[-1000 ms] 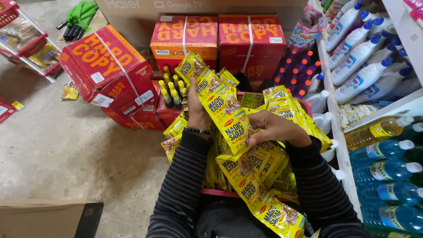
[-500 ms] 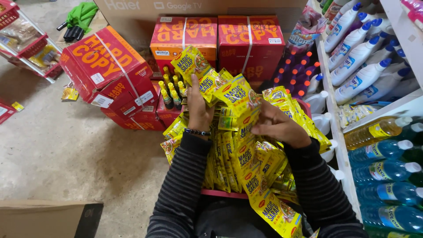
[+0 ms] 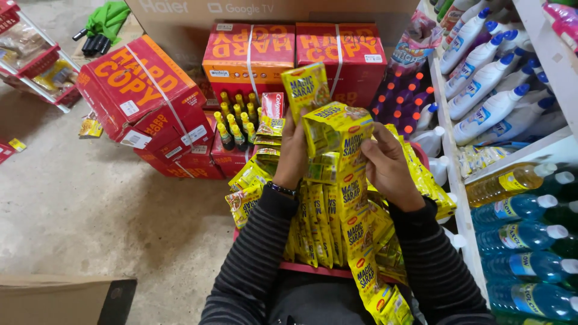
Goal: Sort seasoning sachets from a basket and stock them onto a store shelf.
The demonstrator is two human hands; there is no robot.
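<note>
Both hands have risen since half a second ago, lifting the strips of yellow seasoning sachets (image 3: 337, 180) higher toward twelve o'clock. My left hand (image 3: 293, 153) is closed around the top of the bundle at ten o'clock of it; my right hand (image 3: 388, 165) pinches its edge at three o'clock. I see the strips now hang straighter, draping down over the pink basket (image 3: 313, 269) at six o'clock. Red cartons (image 3: 250, 54) stand at twelve o'clock, white bottles (image 3: 481, 78) on the shelf (image 3: 557, 147) at two, and small yellow-capped bottles (image 3: 232, 123) at ten.
</note>
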